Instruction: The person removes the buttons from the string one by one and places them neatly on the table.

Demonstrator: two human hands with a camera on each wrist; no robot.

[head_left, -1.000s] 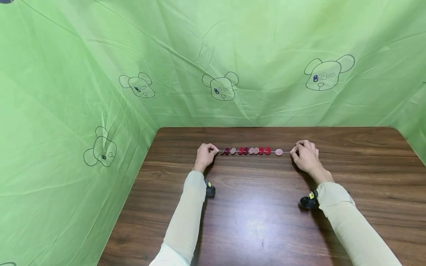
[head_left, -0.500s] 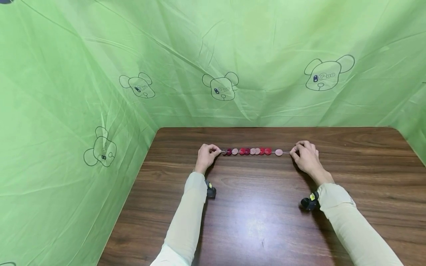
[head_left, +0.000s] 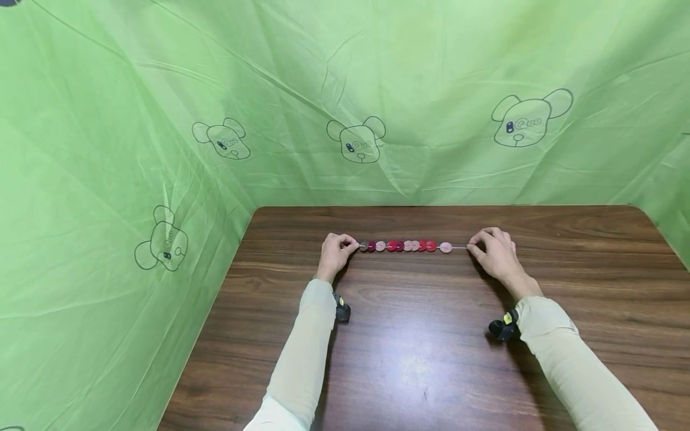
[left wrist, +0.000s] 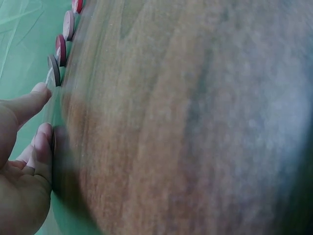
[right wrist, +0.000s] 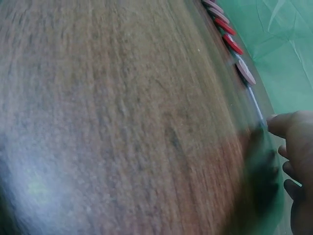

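A row of round buttons (head_left: 392,246) in red, dark red, pink and brown is threaded on a thin pale string (head_left: 459,247), stretched across the far part of the table. My left hand (head_left: 334,254) pinches the string's left end, right beside a brown button (left wrist: 54,70). At the other end, my right hand (head_left: 496,254) pinches the string between thumb and forefinger. A short bare length of string separates it from the last pink button (right wrist: 246,72). Several buttons overlap along the middle of the row.
The brown wooden table (head_left: 409,335) reaches back to a green curtain (head_left: 420,90) printed with bear heads, which also hangs at the left. Dark wrist cameras (head_left: 503,328) are strapped at both cuffs.
The left hand has shifted slightly to the right. The buttons lie flatter than before, and the rightmost pink button and right fingertips have moved a little left.
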